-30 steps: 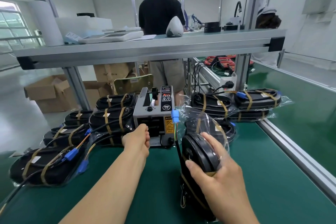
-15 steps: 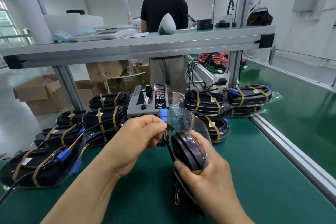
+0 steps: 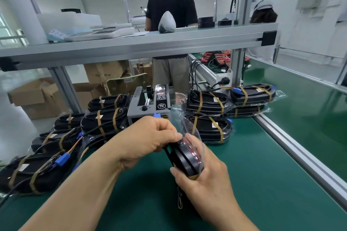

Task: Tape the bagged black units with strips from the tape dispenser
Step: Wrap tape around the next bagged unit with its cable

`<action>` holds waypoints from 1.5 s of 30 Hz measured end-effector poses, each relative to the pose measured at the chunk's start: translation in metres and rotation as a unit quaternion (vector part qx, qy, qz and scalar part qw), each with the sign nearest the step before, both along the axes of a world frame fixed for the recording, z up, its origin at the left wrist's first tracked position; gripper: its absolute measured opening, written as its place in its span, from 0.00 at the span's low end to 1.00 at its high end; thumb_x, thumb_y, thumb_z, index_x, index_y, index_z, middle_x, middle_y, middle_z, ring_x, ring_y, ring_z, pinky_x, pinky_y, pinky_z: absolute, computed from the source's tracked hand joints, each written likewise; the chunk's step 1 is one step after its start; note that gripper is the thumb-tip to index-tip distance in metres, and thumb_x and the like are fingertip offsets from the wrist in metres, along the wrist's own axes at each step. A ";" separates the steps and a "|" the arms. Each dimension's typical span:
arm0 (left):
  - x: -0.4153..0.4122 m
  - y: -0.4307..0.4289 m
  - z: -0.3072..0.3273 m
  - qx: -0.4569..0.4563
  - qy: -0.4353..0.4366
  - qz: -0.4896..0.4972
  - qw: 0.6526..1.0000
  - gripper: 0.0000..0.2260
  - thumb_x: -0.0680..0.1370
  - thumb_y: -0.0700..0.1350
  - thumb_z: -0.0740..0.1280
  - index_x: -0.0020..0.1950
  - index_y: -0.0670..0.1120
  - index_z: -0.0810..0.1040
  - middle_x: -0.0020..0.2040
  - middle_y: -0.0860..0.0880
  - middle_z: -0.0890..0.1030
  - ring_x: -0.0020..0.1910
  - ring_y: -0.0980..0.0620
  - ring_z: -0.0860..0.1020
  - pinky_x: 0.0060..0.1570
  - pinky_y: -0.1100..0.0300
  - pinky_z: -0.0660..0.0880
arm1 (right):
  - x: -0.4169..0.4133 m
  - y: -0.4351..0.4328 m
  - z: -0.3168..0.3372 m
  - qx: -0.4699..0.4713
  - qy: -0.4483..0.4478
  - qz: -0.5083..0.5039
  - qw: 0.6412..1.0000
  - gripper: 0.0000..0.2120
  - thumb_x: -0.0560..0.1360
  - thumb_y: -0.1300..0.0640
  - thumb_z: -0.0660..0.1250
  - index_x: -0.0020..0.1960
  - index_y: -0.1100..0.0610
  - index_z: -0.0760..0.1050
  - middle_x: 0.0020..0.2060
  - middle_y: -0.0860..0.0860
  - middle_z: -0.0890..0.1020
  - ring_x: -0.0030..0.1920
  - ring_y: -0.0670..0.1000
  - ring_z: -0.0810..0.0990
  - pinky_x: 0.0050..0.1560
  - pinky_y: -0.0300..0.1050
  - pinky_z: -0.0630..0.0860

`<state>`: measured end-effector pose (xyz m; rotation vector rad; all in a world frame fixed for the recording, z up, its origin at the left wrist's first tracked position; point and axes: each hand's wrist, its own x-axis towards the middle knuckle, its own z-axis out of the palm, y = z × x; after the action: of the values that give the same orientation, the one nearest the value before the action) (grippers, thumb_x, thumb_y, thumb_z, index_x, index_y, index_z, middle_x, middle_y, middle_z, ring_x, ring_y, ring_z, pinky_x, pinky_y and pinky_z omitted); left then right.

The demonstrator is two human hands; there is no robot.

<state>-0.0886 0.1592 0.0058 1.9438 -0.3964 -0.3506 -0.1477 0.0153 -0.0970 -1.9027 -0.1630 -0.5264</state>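
Observation:
My right hand grips a bagged black unit from below, holding it on edge above the green mat. My left hand pinches at the unit's top edge, where the clear bag bunches up; whether a tape strip is between its fingers I cannot tell. The grey tape dispenser stands just behind my left hand, its front partly hidden. Taped bagged units lie in a pile at the left and another at the right.
A metal shelf beam crosses above the dispenser. An aluminium rail borders the mat on the right. A person in a black shirt stands behind the bench. Cardboard boxes sit on the floor at left.
My left hand left the dispenser's front and came to the top of the bagged unit, closing on it. My right hand kept hold of the unit and tilted it slightly.

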 end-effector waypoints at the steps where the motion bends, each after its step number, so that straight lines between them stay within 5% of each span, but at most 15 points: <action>1: 0.000 0.001 0.001 0.000 0.004 -0.004 1.000 0.07 0.75 0.40 0.70 0.37 0.44 0.78 0.33 0.48 0.73 0.30 0.56 0.66 0.32 0.66 0.65 | 0.000 0.000 0.000 -0.002 -0.001 0.002 1.000 0.34 0.63 0.51 0.76 0.64 0.32 0.68 0.59 0.33 0.79 0.60 0.31 0.76 0.58 0.23 0.68; 13: 0.003 0.002 0.000 0.000 0.008 -0.021 1.000 0.07 0.75 0.39 0.72 0.37 0.44 0.78 0.33 0.49 0.76 0.32 0.56 0.69 0.34 0.65 0.68 | 0.000 0.001 0.001 -0.008 -0.017 0.001 1.000 0.33 0.62 0.49 0.75 0.61 0.27 0.67 0.56 0.26 0.77 0.59 0.29 0.75 0.56 0.20 0.67; 21: 0.002 0.000 -0.006 -0.009 -0.015 0.000 1.000 0.08 0.73 0.39 0.73 0.36 0.44 0.78 0.35 0.47 0.77 0.37 0.50 0.72 0.42 0.56 0.71 | -0.001 0.001 0.002 -0.015 -0.017 0.010 1.000 0.33 0.63 0.49 0.74 0.62 0.29 0.66 0.60 0.33 0.78 0.61 0.31 0.75 0.59 0.23 0.68; 28: 0.001 -0.001 -0.012 0.014 -0.055 0.023 0.998 0.09 0.73 0.41 0.73 0.34 0.49 0.77 0.31 0.53 0.77 0.33 0.56 0.76 0.39 0.60 0.76 | 0.000 0.002 0.001 -0.026 -0.039 0.010 0.999 0.38 0.63 0.50 0.74 0.60 0.17 0.62 0.60 0.26 0.75 0.60 0.32 0.76 0.58 0.24 0.69; 34: -0.002 -0.005 -0.030 -0.032 -0.032 0.103 0.994 0.04 0.75 0.46 0.68 0.40 0.50 0.77 0.36 0.51 0.78 0.36 0.55 0.75 0.43 0.53 0.77 | 0.000 0.002 0.000 -0.028 -0.042 0.022 0.998 0.34 0.63 0.48 0.73 0.65 0.30 0.68 0.60 0.29 0.77 0.61 0.30 0.74 0.58 0.22 0.67; 39: -0.015 -0.011 -0.042 -0.084 0.006 0.151 0.985 0.05 0.72 0.57 0.70 0.41 0.58 0.78 0.41 0.54 0.81 0.40 0.57 0.79 0.42 0.56 0.76 | 0.001 0.000 0.000 -0.030 -0.059 0.006 0.998 0.34 0.63 0.51 0.74 0.64 0.31 0.68 0.58 0.19 0.72 0.58 0.25 0.72 0.56 0.19 0.65; 42: -0.025 -0.013 -0.047 -0.125 0.044 0.166 0.977 0.14 0.64 0.60 0.71 0.48 0.60 0.78 0.44 0.53 0.83 0.38 0.60 0.81 0.35 0.61 0.75 | 0.001 0.001 -0.001 -0.026 -0.068 0.005 0.997 0.34 0.63 0.51 0.75 0.61 0.26 0.66 0.57 0.18 0.71 0.59 0.25 0.72 0.55 0.19 0.65; 45: -0.033 -0.010 -0.052 -0.170 0.108 0.150 0.968 0.14 0.69 0.58 0.72 0.53 0.58 0.78 0.48 0.50 0.84 0.41 0.56 0.84 0.36 0.57 0.78 | 0.002 0.004 -0.004 -0.044 -0.087 -0.004 0.995 0.35 0.64 0.51 0.75 0.63 0.26 0.66 0.58 0.20 0.72 0.60 0.27 0.73 0.58 0.21 0.66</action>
<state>-0.1217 0.1488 -0.0458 1.5786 -0.0128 -0.2712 -0.1461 0.0196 -0.1007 -1.9423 -0.2966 -0.7017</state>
